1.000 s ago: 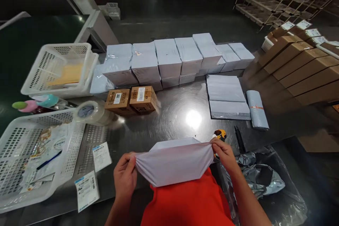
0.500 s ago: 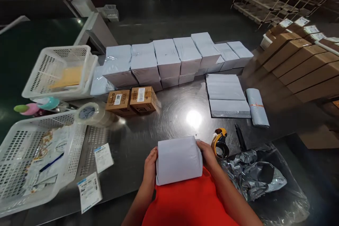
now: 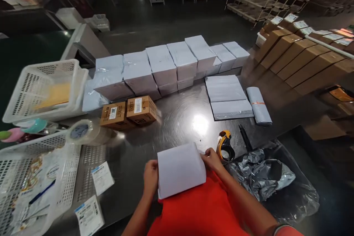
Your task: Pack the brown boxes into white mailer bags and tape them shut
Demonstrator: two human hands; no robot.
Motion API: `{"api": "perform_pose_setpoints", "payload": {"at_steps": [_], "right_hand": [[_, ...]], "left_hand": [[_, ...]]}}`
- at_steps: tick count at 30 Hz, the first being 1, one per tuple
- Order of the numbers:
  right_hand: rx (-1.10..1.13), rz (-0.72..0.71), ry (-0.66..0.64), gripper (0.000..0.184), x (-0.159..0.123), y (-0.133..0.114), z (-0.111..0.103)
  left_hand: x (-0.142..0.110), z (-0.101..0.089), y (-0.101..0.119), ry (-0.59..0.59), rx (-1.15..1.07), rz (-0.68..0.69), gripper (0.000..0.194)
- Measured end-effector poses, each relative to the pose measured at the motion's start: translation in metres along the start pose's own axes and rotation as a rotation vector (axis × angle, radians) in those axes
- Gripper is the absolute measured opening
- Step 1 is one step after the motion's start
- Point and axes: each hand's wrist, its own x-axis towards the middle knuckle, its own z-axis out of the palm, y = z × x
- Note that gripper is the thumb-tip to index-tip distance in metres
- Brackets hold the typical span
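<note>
A white wrapped packet (image 3: 181,171), block-shaped, is held at the table's front edge, close against the red shirt. At its left side my left hand (image 3: 151,175) is closed, fingers curled and partly hidden behind it. My right hand (image 3: 212,160) pinches the packet's right end, near the far corner. Just right of that hand lies a yellow and black tape dispenser (image 3: 225,145). Beyond it a black pen or marker (image 3: 245,136) rests on the metal table (image 3: 177,125).
White blocks (image 3: 163,64) line the back, with two small brown boxes (image 3: 141,110) before them. Flat mailers (image 3: 229,97) and a rolled bundle (image 3: 259,105) lie right. Left are baskets (image 3: 66,177), tape rolls (image 3: 88,132) and labels (image 3: 102,177). A plastic bag (image 3: 298,195) hangs front right.
The view has swung right, so the table's things sit further left. My right-hand fingers have drawn into a pinch at the packet's end, and my left fingers have curled more.
</note>
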Motion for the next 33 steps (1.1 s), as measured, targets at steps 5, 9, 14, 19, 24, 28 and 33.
{"api": "perform_pose_setpoints", "payload": {"at_steps": [5,9,14,19,24,28,33], "right_hand": [[0.020,-0.623,0.059,0.032,-0.053,-0.006,-0.013],[0.005,-0.747,-0.177,0.036,-0.056,-0.016,-0.007],[-0.303,-0.464,0.125,0.036,0.000,-0.012,-0.032],[-0.990,-0.048,0.202,0.058,0.021,0.024,-0.046],[-1.013,-0.056,0.177,0.059,0.020,0.062,-0.043],[-0.645,-0.127,0.408,0.048,0.018,0.074,-0.068],[0.137,-0.197,0.469,0.045,0.074,0.036,-0.071]], "left_hand": [[-0.031,-0.018,0.054,-0.149,0.506,0.889,0.054],[-0.059,0.025,0.072,-0.581,0.969,1.230,0.090],[0.034,0.056,0.112,-0.751,1.122,0.959,0.097],[0.156,0.079,0.132,-0.771,1.066,0.513,0.076],[0.179,0.107,0.078,-0.522,1.130,0.537,0.073],[0.169,0.121,0.050,-0.452,1.124,0.629,0.073],[0.146,0.142,0.044,-0.367,1.114,0.793,0.071]]}}
